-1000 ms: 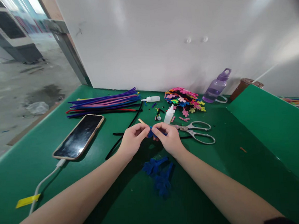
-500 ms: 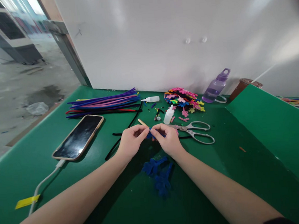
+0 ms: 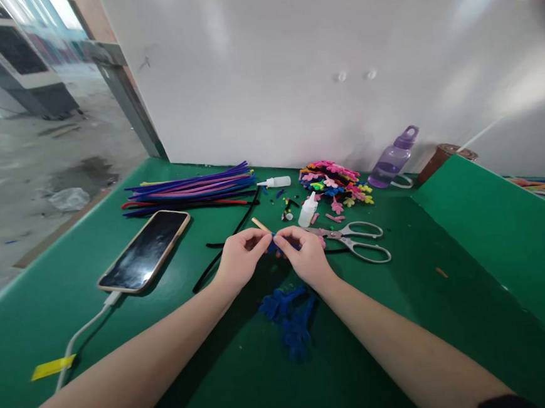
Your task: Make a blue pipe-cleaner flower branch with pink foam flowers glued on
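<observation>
My left hand and my right hand meet fingertip to fingertip over the middle of the green table. Both pinch a small piece of blue pipe cleaner, mostly hidden by the fingers. A thin wooden stick pokes up behind the left fingertips; I cannot tell whether it is held. Two blue pipe-cleaner flowers with short stems lie below my hands. Grey-handled scissors rest just right of my right hand, their blades pointing left. Black pipe cleaners lie beside my left hand.
A bundle of coloured pipe cleaners and a phone on a cable are at left. Two white glue bottles, one upright and one lying, stand near a colourful flower pile. A purple bottle leans behind; a green panel borders the right.
Almost nothing differs. Both hands keep the same pinch on the blue pipe cleaner, and the view has shifted very slightly.
</observation>
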Motion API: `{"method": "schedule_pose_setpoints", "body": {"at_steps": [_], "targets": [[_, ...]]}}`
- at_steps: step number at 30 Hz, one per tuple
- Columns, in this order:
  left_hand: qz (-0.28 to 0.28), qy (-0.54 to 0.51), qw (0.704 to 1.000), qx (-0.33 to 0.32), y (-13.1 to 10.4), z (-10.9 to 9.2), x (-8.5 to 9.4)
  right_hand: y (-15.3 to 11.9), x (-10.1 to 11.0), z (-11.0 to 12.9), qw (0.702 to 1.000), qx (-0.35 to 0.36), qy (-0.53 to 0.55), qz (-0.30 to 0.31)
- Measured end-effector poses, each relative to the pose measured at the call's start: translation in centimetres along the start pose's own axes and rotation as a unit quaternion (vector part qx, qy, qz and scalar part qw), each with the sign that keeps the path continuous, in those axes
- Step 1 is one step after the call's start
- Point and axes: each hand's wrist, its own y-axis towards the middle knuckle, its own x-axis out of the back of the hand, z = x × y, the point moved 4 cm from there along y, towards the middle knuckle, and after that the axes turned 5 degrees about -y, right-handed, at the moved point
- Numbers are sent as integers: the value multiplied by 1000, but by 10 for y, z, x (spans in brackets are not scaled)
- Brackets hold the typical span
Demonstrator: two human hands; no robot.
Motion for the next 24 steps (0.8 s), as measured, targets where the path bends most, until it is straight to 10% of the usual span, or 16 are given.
{"method": "schedule_pose_setpoints", "body": {"at_steps": [14, 24], "targets": [[-90, -128, 988, 11, 4, 9, 6, 7, 10, -7, 991, -25, 103, -81], [-150, -86, 984, -38, 6, 5, 15, 2, 11, 3, 997, 32, -23, -71]]}}
